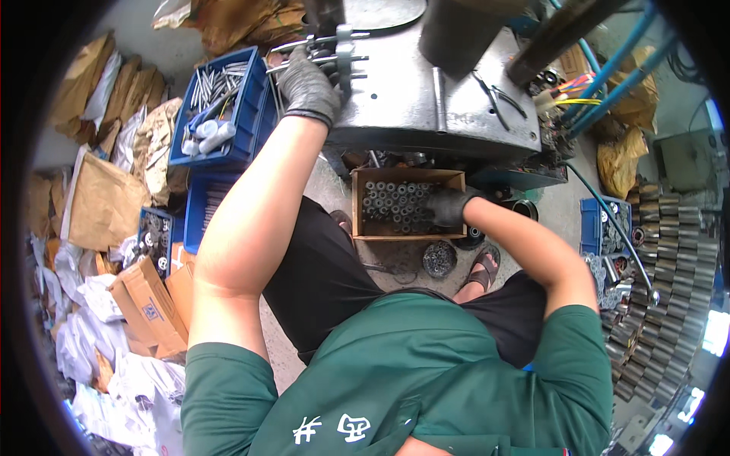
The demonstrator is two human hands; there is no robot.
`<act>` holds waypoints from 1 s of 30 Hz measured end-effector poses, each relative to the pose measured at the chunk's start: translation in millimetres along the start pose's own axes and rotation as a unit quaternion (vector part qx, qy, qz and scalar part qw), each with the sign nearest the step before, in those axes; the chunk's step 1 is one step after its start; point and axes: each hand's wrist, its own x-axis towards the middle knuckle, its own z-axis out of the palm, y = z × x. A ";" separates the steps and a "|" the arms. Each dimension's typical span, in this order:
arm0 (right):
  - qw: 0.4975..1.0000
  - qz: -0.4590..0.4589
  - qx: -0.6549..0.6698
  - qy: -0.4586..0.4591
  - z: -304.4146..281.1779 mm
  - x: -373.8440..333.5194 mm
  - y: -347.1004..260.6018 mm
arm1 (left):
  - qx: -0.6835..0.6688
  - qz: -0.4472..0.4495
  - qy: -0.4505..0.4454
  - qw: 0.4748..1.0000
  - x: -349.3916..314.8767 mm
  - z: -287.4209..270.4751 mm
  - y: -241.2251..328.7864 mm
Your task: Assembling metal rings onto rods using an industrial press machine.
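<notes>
My left hand point(310, 90), in a dark grey glove, is at the left edge of the machine's metal table point(395, 95). Its fingers are curled round a slim metal rod point(283, 67), one of several that pass through an upright metal plate point(345, 57). In the open wooden box point(409, 236) below the table stand many short round metal parts with holes in their ends point(391, 199). My right hand point(447, 208), also gloved, reaches into the box's right side; its fingertips are lost among the dark parts.
Blue bins point(255, 106) with metal pins and white bottles stand left of the machine. Pliers point(498, 99) and a metal bar point(439, 99) lie on the table. A round container of small parts point(439, 260) sits between my feet. Stacked metal cylinders point(661, 281) fill the right side.
</notes>
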 end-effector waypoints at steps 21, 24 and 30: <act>0.984 -0.098 0.065 0.133 88.1 167.6 -39.5 | 0.006 0.021 0.009 1.000 20.6 -3.3 -14.0; 0.984 -0.067 0.124 0.111 91.6 160.2 -39.7 | -0.039 0.067 -0.001 0.997 25.0 -1.5 -17.5; 0.977 0.038 0.158 0.135 106.4 172.1 -43.1 | 0.032 0.036 -0.012 0.999 31.3 -9.1 -16.3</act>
